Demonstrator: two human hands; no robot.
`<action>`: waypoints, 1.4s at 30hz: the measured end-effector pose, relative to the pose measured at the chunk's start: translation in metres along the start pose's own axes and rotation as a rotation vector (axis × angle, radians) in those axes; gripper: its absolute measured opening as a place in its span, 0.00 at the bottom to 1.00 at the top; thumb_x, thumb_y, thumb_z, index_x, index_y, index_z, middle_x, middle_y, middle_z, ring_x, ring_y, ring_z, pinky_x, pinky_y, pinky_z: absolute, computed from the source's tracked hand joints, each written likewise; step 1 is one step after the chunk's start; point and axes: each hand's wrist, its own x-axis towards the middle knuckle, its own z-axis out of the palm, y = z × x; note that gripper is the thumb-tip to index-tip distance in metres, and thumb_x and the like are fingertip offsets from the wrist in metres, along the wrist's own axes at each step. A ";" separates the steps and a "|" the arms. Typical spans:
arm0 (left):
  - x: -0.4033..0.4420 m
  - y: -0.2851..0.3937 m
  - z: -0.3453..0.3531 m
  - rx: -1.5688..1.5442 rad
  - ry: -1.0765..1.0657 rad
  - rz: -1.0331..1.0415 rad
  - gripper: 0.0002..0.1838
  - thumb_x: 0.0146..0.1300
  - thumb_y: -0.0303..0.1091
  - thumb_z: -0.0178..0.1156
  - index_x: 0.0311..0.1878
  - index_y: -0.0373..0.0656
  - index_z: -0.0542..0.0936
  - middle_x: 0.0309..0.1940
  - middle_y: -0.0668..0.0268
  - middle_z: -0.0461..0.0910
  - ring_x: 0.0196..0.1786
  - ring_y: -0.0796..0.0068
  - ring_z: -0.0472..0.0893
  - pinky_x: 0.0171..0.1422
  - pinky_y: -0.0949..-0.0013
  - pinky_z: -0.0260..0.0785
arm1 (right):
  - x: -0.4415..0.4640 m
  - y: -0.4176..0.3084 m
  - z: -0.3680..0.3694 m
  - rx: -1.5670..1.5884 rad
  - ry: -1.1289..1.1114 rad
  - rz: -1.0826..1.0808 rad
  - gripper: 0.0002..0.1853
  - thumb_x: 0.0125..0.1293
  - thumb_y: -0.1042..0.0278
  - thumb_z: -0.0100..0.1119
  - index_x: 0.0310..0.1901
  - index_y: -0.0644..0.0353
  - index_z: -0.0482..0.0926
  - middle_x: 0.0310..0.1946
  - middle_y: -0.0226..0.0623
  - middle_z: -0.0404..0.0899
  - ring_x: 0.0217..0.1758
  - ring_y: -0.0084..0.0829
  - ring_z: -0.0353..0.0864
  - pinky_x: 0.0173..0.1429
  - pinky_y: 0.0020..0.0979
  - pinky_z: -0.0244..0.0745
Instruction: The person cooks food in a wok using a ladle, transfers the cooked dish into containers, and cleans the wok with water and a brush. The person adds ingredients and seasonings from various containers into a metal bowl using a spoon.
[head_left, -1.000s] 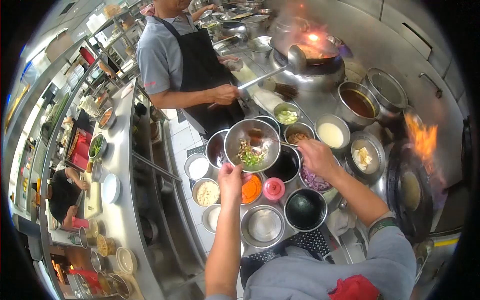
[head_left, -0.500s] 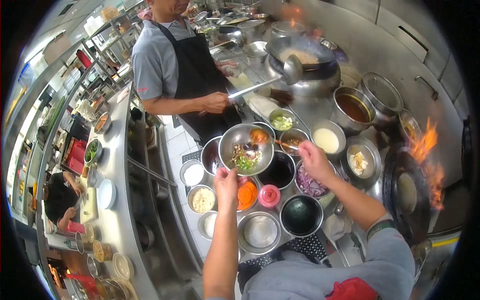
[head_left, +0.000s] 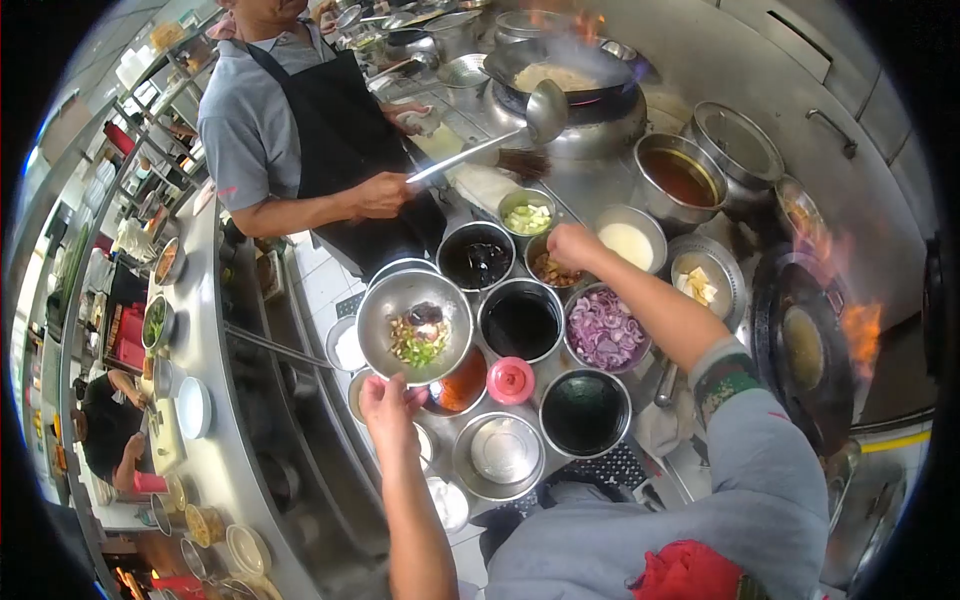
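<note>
My left hand (head_left: 392,392) grips the near rim of a metal bowl (head_left: 374,332), which holds chopped green scallion, pale minced bits and a dark sauce. The bowl hangs over the pots, partly covering a pot of orange-red contents (head_left: 462,386). My right hand (head_left: 578,250) is closed over a small pot of brown pieces (head_left: 550,268); what its fingers hold is hidden. Around them stand two pots of dark liquid (head_left: 520,322), sliced purple onions (head_left: 606,330), chopped pale-green vegetable (head_left: 528,218), a white liquid (head_left: 628,244) and a pink-red lidded container (head_left: 510,380).
A co-worker (head_left: 330,130) at the far left holds a ladle (head_left: 545,112) near a steaming wok (head_left: 560,75). Flames (head_left: 858,340) rise beside a second wok (head_left: 800,345) at right. A metal counter (head_left: 225,400) with bowls runs along the left.
My left hand has moved left with the bowl. My right hand, which held a spoon with orange-brown sauce at the bowl, has moved away to the pot of brown pieces; the spoon is out of sight.
</note>
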 end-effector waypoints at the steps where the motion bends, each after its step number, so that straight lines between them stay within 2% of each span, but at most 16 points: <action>1: -0.003 0.004 -0.002 -0.010 0.010 -0.013 0.05 0.68 0.27 0.58 0.41 0.46 0.71 0.35 0.64 0.81 0.28 0.72 0.82 0.33 0.72 0.80 | 0.003 -0.004 0.002 -0.095 -0.111 0.014 0.12 0.53 0.65 0.64 0.36 0.63 0.87 0.35 0.52 0.86 0.42 0.50 0.86 0.47 0.45 0.82; 4: -0.013 0.012 -0.002 -0.011 0.023 -0.023 0.05 0.68 0.26 0.58 0.41 0.45 0.71 0.34 0.64 0.82 0.27 0.74 0.82 0.32 0.74 0.79 | 0.008 -0.010 0.014 -0.301 -0.303 0.046 0.14 0.51 0.64 0.65 0.37 0.62 0.87 0.36 0.51 0.86 0.44 0.49 0.87 0.49 0.46 0.82; 8: -0.018 0.010 -0.007 -0.026 0.029 -0.022 0.05 0.69 0.26 0.58 0.41 0.45 0.72 0.34 0.64 0.82 0.26 0.75 0.82 0.31 0.75 0.80 | 0.011 -0.007 0.036 -0.353 -0.091 0.075 0.14 0.52 0.66 0.71 0.40 0.61 0.88 0.42 0.48 0.87 0.47 0.46 0.88 0.48 0.44 0.83; 12: -0.023 0.010 -0.011 0.003 0.041 -0.030 0.04 0.69 0.26 0.58 0.40 0.44 0.71 0.33 0.65 0.81 0.26 0.76 0.81 0.32 0.74 0.80 | 0.002 -0.008 0.024 -0.329 -0.104 -0.257 0.10 0.54 0.66 0.68 0.37 0.60 0.87 0.41 0.46 0.87 0.45 0.45 0.88 0.48 0.43 0.83; 22: -0.025 0.011 0.000 0.030 0.052 -0.042 0.04 0.70 0.27 0.57 0.39 0.44 0.71 0.33 0.66 0.78 0.28 0.78 0.79 0.35 0.73 0.79 | 0.011 -0.004 0.038 -0.363 -0.187 -0.181 0.11 0.62 0.68 0.54 0.37 0.60 0.86 0.37 0.50 0.86 0.44 0.48 0.87 0.48 0.45 0.82; 26: -0.024 0.011 0.004 0.027 0.042 -0.040 0.04 0.70 0.28 0.57 0.39 0.43 0.72 0.33 0.66 0.78 0.28 0.77 0.79 0.36 0.72 0.79 | 0.004 -0.006 0.025 -0.141 -0.138 -0.146 0.10 0.53 0.68 0.64 0.37 0.61 0.85 0.37 0.53 0.85 0.45 0.52 0.85 0.49 0.48 0.80; 27: -0.024 0.012 0.004 0.023 0.033 -0.039 0.04 0.70 0.29 0.57 0.39 0.43 0.71 0.33 0.66 0.78 0.29 0.76 0.80 0.37 0.72 0.79 | 0.006 0.001 0.025 -0.107 -0.121 -0.246 0.14 0.48 0.66 0.67 0.36 0.63 0.83 0.36 0.54 0.84 0.45 0.55 0.84 0.50 0.50 0.78; 29: -0.022 0.007 0.004 0.060 0.008 -0.037 0.05 0.70 0.29 0.57 0.39 0.43 0.71 0.32 0.66 0.77 0.30 0.75 0.81 0.37 0.72 0.80 | -0.001 0.001 0.023 -0.071 -0.132 -0.219 0.16 0.47 0.64 0.67 0.38 0.62 0.83 0.39 0.55 0.84 0.47 0.56 0.83 0.53 0.50 0.79; 31: -0.021 0.008 0.001 0.092 0.013 -0.026 0.05 0.70 0.29 0.58 0.39 0.43 0.71 0.32 0.66 0.77 0.32 0.75 0.82 0.37 0.72 0.79 | 0.002 0.008 0.032 -0.128 -0.016 -0.395 0.14 0.49 0.67 0.64 0.39 0.62 0.83 0.35 0.54 0.83 0.43 0.56 0.83 0.50 0.51 0.78; 32: -0.022 0.008 0.003 0.107 0.024 -0.024 0.05 0.69 0.30 0.58 0.38 0.43 0.71 0.33 0.65 0.77 0.33 0.75 0.82 0.36 0.73 0.78 | 0.004 0.007 0.034 -0.172 -0.083 -0.308 0.12 0.51 0.69 0.61 0.37 0.62 0.84 0.36 0.54 0.83 0.44 0.55 0.83 0.50 0.51 0.78; 33: -0.021 0.004 0.000 0.096 0.002 -0.025 0.05 0.71 0.28 0.56 0.39 0.42 0.70 0.34 0.62 0.80 0.32 0.70 0.86 0.37 0.70 0.81 | 0.002 0.004 0.037 -0.174 -0.028 -0.281 0.09 0.52 0.71 0.59 0.35 0.62 0.84 0.36 0.56 0.83 0.44 0.55 0.83 0.51 0.51 0.78; 34: -0.013 -0.013 -0.010 0.121 0.013 0.011 0.07 0.70 0.28 0.57 0.39 0.42 0.69 0.31 0.63 0.78 0.31 0.68 0.86 0.37 0.70 0.81 | 0.009 0.009 0.042 -0.204 -0.063 -0.303 0.08 0.52 0.72 0.59 0.33 0.63 0.84 0.36 0.57 0.82 0.45 0.55 0.82 0.52 0.51 0.77; 36: -0.016 -0.003 -0.005 0.142 0.025 -0.020 0.08 0.70 0.29 0.58 0.37 0.42 0.68 0.30 0.65 0.77 0.28 0.72 0.85 0.33 0.73 0.81 | 0.009 0.016 0.046 -0.217 -0.049 -0.271 0.07 0.51 0.74 0.59 0.32 0.65 0.83 0.37 0.58 0.82 0.45 0.57 0.81 0.53 0.51 0.77; 37: -0.010 -0.014 -0.008 0.113 0.031 0.009 0.09 0.71 0.29 0.59 0.37 0.44 0.68 0.30 0.66 0.77 0.27 0.75 0.84 0.32 0.74 0.81 | 0.008 0.020 0.045 -0.170 0.029 -0.358 0.06 0.51 0.75 0.59 0.30 0.65 0.83 0.34 0.58 0.81 0.42 0.58 0.81 0.51 0.51 0.77; 38: -0.009 -0.016 -0.010 0.099 0.026 0.008 0.08 0.71 0.30 0.59 0.37 0.44 0.69 0.30 0.67 0.78 0.27 0.77 0.83 0.32 0.74 0.81 | 0.011 0.025 0.049 -0.136 0.046 -0.294 0.04 0.50 0.75 0.59 0.27 0.64 0.82 0.31 0.56 0.81 0.41 0.57 0.82 0.50 0.51 0.77; 42: -0.008 -0.022 -0.008 0.021 0.052 0.039 0.09 0.70 0.30 0.59 0.37 0.45 0.69 0.29 0.68 0.78 0.26 0.77 0.83 0.31 0.73 0.81 | 0.015 0.059 0.055 -0.045 0.089 -0.298 0.04 0.49 0.75 0.61 0.26 0.62 0.84 0.29 0.55 0.81 0.38 0.56 0.82 0.47 0.49 0.77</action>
